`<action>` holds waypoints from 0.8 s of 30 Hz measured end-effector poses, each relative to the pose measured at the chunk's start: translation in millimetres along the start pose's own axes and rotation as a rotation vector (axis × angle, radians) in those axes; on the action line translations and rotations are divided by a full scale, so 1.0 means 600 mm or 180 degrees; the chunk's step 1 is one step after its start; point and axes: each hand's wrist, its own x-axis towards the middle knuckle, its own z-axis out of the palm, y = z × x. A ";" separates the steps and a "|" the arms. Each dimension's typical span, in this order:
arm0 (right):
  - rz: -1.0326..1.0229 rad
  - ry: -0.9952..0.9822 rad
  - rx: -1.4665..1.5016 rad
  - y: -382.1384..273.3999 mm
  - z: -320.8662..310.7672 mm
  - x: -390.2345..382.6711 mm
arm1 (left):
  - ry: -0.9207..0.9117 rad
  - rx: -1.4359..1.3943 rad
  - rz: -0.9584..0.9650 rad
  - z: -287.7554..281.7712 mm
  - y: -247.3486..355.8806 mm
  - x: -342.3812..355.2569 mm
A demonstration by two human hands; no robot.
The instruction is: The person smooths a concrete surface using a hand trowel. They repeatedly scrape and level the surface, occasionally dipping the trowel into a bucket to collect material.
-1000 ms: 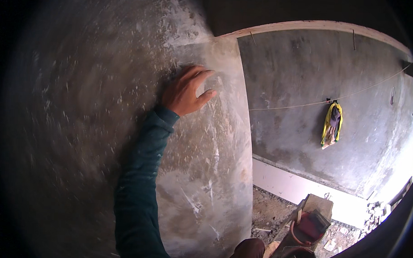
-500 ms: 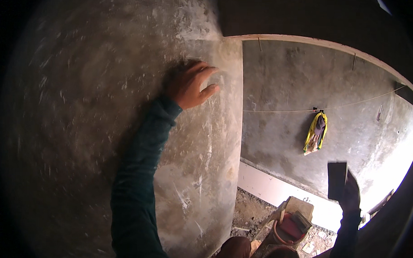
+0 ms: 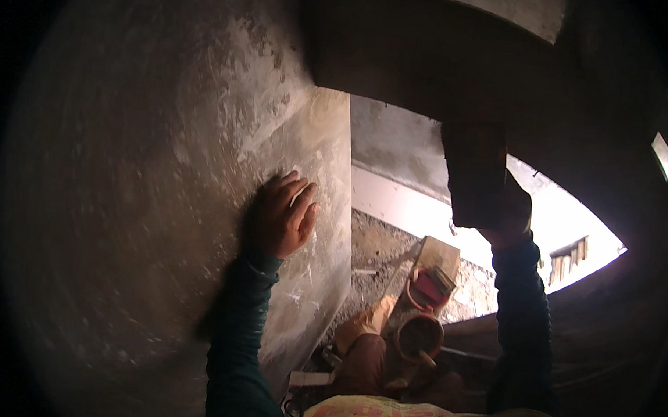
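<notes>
My left hand [image 3: 282, 214] rests on the grey plastered wall [image 3: 172, 203], fingers apart and slightly curled, nothing in them. My right hand [image 3: 514, 207], in shadow, is raised to the right and grips a dark flat rectangular tool [image 3: 471, 169], probably a trowel or float, held upright against the dark overhead beam or slab [image 3: 376, 41]; whether it touches that surface I cannot tell. Below, between my arms, stand a red bucket [image 3: 427, 289] and a second bucket [image 3: 418, 336] with a stick in it.
A wooden board [image 3: 439, 252] lies beside the buckets, near a crumpled brown paper bag [image 3: 363, 320] and my leg. Rubble covers the ground [image 3: 377, 239]. Beyond the left wall's edge are a far wall [image 3: 395, 137], a pale strip along its base [image 3: 397, 192] and bright daylight at right.
My view has tilted, hiding most of the far wall. My left hand appears lower on the wall. My right hand has come into view and moved up and leftward with the tool.
</notes>
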 end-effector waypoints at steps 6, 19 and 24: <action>0.1062 -0.0124 -0.0543 -0.055 0.039 0.054 | -0.0348 -0.0382 -0.0157 0.000 -0.007 0.008; 0.3185 -0.0285 0.1025 0.121 0.020 -0.181 | -0.0529 -0.0314 -0.0056 0.037 -0.026 -0.003; 0.4566 0.0422 0.1465 0.388 -0.008 -0.454 | -0.0923 -0.0611 -0.0052 0.035 -0.076 -0.049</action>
